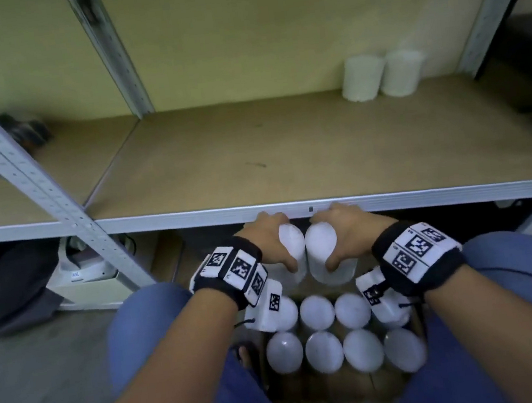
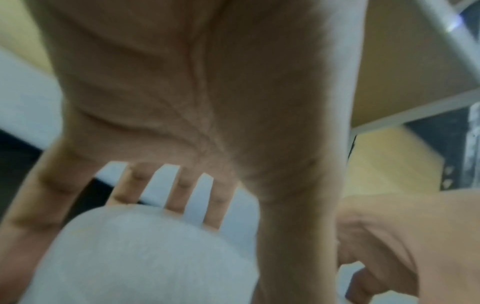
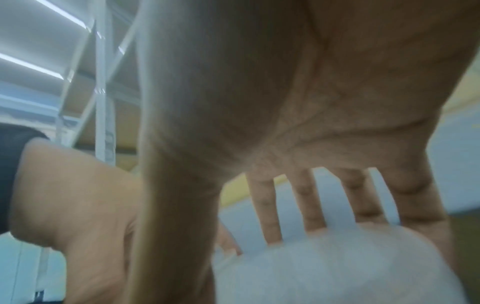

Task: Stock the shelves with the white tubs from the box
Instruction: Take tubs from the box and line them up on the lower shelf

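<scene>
My left hand (image 1: pixel 271 244) grips one white tub (image 1: pixel 293 248) from above, thumb on its near side and fingers over the far side. My right hand (image 1: pixel 342 233) grips a second white tub (image 1: pixel 322 244) the same way. Both tubs are held side by side, touching, just below the shelf's front edge (image 1: pixel 391 199). The left wrist view shows the left tub (image 2: pixel 145 257) under the spread fingers (image 2: pixel 182 195); in the right wrist view the right tub (image 3: pixel 337 265) shows likewise. Below my wrists the cardboard box (image 1: pixel 348 389) holds several more tubs (image 1: pixel 316 312). Two tubs (image 1: pixel 362 79) stand at the shelf's back right.
The brown shelf board (image 1: pixel 252 156) is bare apart from the two tubs. A grey metal upright (image 1: pixel 31 183) slants at left, another (image 1: pixel 488 6) at right. Dark bags and a white box (image 1: pixel 86 277) sit under the shelf at left. My knees flank the box.
</scene>
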The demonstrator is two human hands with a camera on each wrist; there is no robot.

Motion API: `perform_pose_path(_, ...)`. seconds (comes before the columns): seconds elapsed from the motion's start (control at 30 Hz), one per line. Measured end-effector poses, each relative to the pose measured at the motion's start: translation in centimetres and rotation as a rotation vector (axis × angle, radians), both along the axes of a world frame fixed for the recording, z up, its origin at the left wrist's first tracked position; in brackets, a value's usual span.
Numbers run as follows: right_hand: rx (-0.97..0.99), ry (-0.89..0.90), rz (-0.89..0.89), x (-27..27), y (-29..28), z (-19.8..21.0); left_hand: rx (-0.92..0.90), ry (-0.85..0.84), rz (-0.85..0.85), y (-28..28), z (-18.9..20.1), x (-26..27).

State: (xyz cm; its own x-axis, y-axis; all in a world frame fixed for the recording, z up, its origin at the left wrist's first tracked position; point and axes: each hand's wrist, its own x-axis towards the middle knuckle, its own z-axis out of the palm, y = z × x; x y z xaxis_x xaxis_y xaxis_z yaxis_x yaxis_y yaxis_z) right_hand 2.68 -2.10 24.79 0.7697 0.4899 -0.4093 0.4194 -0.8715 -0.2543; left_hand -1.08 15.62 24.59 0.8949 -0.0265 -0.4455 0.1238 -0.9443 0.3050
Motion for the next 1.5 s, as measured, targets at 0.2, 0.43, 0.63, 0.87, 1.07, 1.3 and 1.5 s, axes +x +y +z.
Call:
perform_pose_path(0.2,0.150,-0.090,-0.042,-0.2,-1.7,8.2,-0.035,-0.164,-0.021,0.0,7.7,0.3)
perform_pose_path(0.43,0.247,-0.239,-0.076,1.4,-3.1,13.0,-0.101,-0.329,-0.001,-0.6,12.3,2.8)
perform_pose_path(0.63,0.301,-0.254,-0.181,4.8,-3.4,11.9,-0.129,-0.350,0.066,-1.3,11.7,5.9)
perform_pose_path(0.87,0.339,-0.217,-0.241,7.0,-3.1,8.7,-0.149,-0.307,0.123,-1.5,8.9,7.9)
perform_pose_path(1.07,0.326,-0.199,-0.226,7.1,-3.1,8.4,-0.126,-0.285,0.086,-1.1,8.7,8.0)
perform_pose_path(1.3,0.247,-0.297,-0.173,5.3,-3.3,9.5,-0.142,-0.492,0.046,-1.4,9.9,6.6)
perform_pose_path(1.5,0.211,-0.332,-0.143,4.1,-3.2,10.0,-0.127,-0.495,-0.017,-1.8,10.2,5.1)
